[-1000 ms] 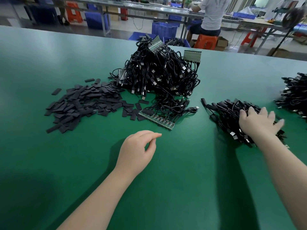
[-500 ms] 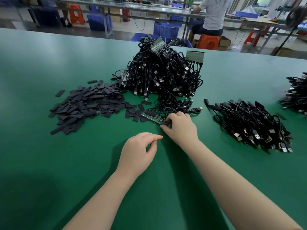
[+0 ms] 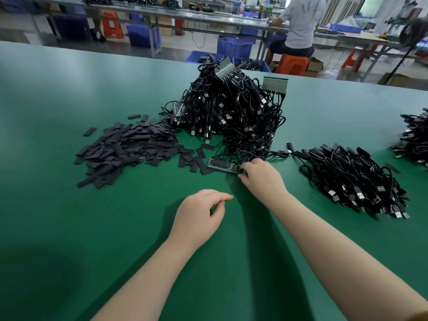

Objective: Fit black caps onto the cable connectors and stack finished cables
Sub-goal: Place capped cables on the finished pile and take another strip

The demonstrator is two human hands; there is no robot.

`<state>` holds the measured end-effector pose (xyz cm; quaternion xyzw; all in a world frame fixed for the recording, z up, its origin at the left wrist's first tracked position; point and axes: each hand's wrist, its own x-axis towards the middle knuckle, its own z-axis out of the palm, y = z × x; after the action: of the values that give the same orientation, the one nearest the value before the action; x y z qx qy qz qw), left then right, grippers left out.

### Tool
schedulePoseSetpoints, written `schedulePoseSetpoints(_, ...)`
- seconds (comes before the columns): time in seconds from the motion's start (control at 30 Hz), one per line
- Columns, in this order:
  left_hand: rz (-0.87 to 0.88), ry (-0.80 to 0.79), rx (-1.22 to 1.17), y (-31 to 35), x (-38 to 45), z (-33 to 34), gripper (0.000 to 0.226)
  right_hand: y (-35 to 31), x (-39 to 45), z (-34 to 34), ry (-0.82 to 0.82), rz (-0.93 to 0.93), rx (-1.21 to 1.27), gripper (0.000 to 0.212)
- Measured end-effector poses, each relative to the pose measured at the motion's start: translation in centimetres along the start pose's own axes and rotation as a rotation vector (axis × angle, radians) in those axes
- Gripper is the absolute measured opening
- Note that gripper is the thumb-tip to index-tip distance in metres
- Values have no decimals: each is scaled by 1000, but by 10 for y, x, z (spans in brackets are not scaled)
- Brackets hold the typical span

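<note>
A tall heap of black cables [image 3: 231, 112] with bare connectors stands mid-table. Left of it lies a spread of flat black caps [image 3: 129, 149]. A green strip of joined connector boards [image 3: 222, 164] lies at the heap's near foot, its cables running back into the heap. My right hand [image 3: 259, 177] grips the right end of this strip with curled fingers. My left hand [image 3: 199, 216] hovers just above the mat nearer me, fingers loosely curled, holding nothing. A flat stack of capped cables [image 3: 352, 179] lies to the right.
The green table mat [image 3: 69, 228] stretches wide in front and to the left. Another cable pile [image 3: 414, 137] sits at the far right edge. Beyond the table are blue bins, orange stools, workbenches and a seated person [image 3: 298, 26].
My right hand left the capped stack on the right, crossed left and took hold of the connector strip's end. My left hand has stayed nearly still.
</note>
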<state>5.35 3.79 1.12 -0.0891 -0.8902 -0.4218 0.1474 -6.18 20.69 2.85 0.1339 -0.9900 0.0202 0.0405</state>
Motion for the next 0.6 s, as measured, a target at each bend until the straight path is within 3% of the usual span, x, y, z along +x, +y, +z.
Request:
schedulePoseSetpoints(0.17, -18, -11, 3, -2, 1, 0, 28, -6, 5, -9, 46, -91, -229, 30)
schedulePoseSetpoints(0.27, -14, -17, 8, -1, 1, 2, 28, -18, 9, -9, 79, -121, -76, 37)
schedulePoseSetpoints(0.33, -13, -28, 10, 0, 1, 2, 27, -32, 10, -5, 19, -118, 48, 43)
schedulePoseSetpoints(0.53, -44, -37, -13, -2, 2, 2, 28, -44, 20, 3, 57, -285, -344, 13)
schedulePoseSetpoints(0.6, -47, -45, -15, -2, 3, 2, 28, -47, 18, 3, 7, -326, -394, 14)
